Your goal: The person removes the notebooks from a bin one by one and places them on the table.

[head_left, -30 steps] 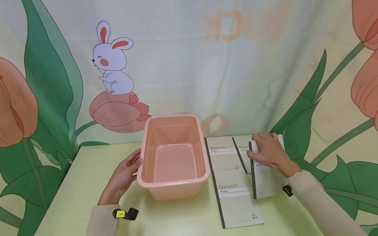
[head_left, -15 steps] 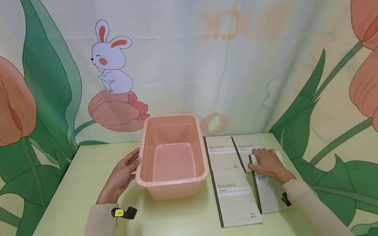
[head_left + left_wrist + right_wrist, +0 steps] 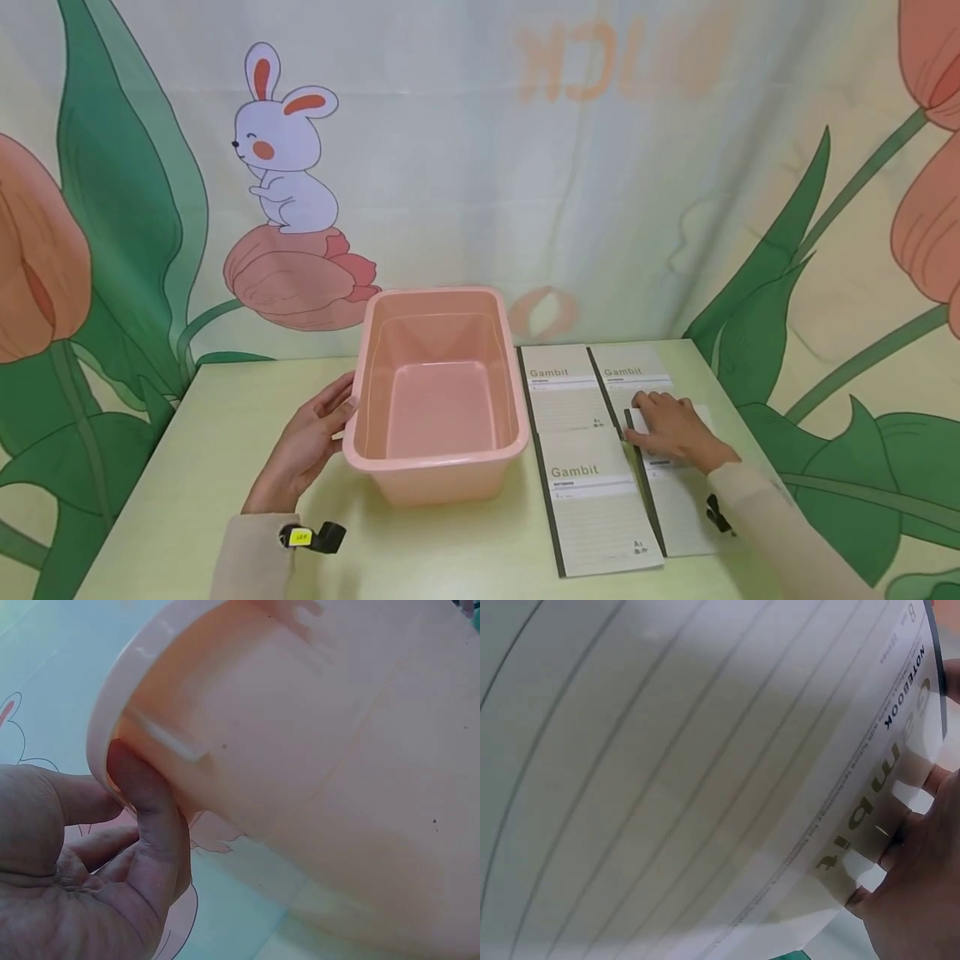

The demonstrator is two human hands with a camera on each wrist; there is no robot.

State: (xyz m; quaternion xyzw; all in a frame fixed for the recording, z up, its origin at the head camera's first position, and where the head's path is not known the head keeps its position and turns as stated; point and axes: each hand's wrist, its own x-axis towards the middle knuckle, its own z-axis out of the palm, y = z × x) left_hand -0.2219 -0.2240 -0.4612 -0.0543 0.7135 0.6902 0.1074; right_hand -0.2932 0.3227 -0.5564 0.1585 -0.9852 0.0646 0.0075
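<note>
A pink plastic basin (image 3: 444, 408) stands mid-table in the head view. At its left side my left hand (image 3: 311, 442) holds the rim; in the left wrist view a finger (image 3: 150, 802) hooks under the lip. My right hand (image 3: 675, 429) grips the upper part of a notebook (image 3: 686, 508) with a dark spine, its palm hiding the title. The right wrist view shows this notebook's ruled cover (image 3: 682, 772) close up, fingers along the top edge. Beside it lies a "Gambit" notebook (image 3: 600, 521). Two more notebooks lie behind, one at left (image 3: 562, 392) and one at right (image 3: 630, 371).
The pale yellow-green table (image 3: 217, 433) extends left of the basin and in front of it. A printed curtain (image 3: 450, 167) with a rabbit and tulips hangs along the table's back edge.
My right hand has brought its notebook down and toward the table's front, from raised to nearly flat beside the front notebook. The back right notebook is more exposed. My left hand keeps its place.
</note>
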